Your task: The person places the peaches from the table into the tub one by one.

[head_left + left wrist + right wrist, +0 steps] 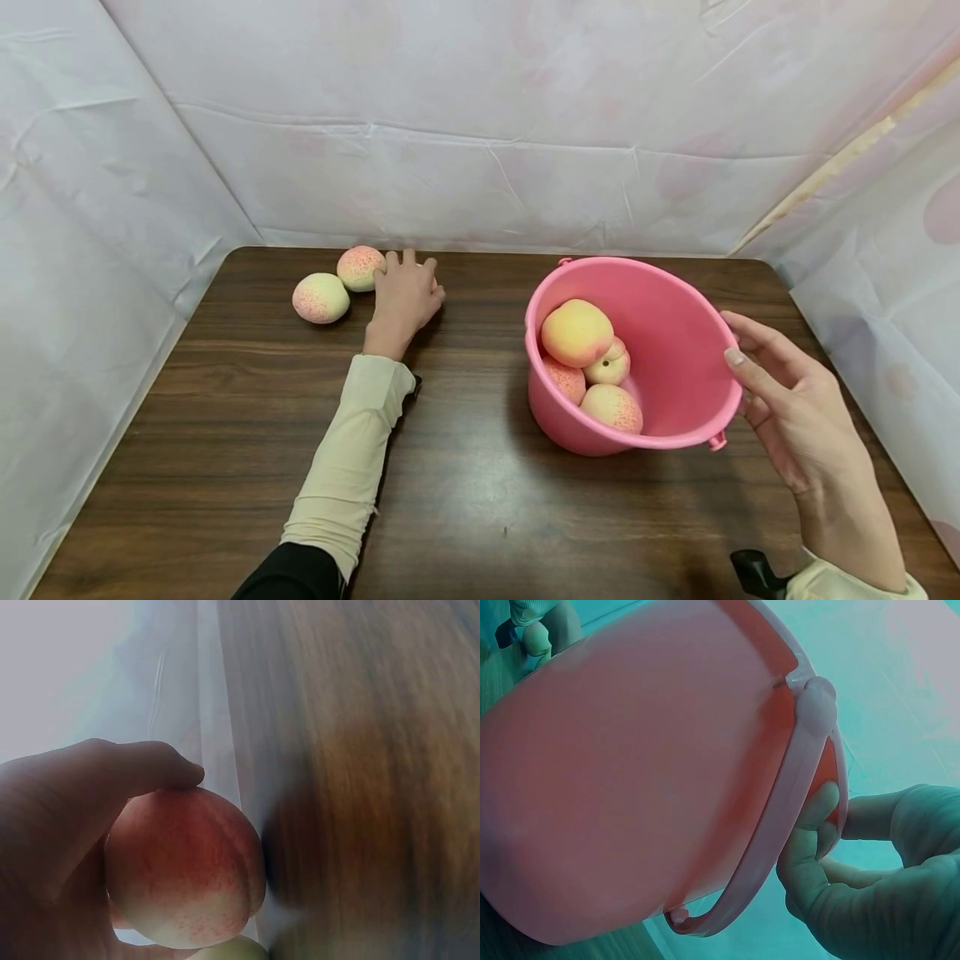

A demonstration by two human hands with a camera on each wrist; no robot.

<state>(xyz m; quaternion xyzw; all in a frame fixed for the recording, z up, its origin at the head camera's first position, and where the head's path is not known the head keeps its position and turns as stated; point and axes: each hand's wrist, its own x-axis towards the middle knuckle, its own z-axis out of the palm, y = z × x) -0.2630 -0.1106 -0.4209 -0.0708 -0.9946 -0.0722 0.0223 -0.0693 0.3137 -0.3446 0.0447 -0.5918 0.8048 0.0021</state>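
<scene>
My left hand (405, 300) reaches to the far edge of the table and grips a peach, mostly covered by the fingers in the head view. In the left wrist view that peach (184, 870) is reddish with a pale underside, with the thumb along its top. My right hand (806, 412) pinches the right rim of a pink bucket (678, 358), which tips toward me and to the left. Several peaches (576, 333) lie inside against its left wall. The bucket's handle (769, 825) hangs down on the outside, close to the right fingers.
Two more peaches sit left of my left hand, a pale one (321, 298) and a redder one (360, 268) behind it. The dark wooden table (450, 500) is bounded by pale sheeting (450, 183) at the back and both sides.
</scene>
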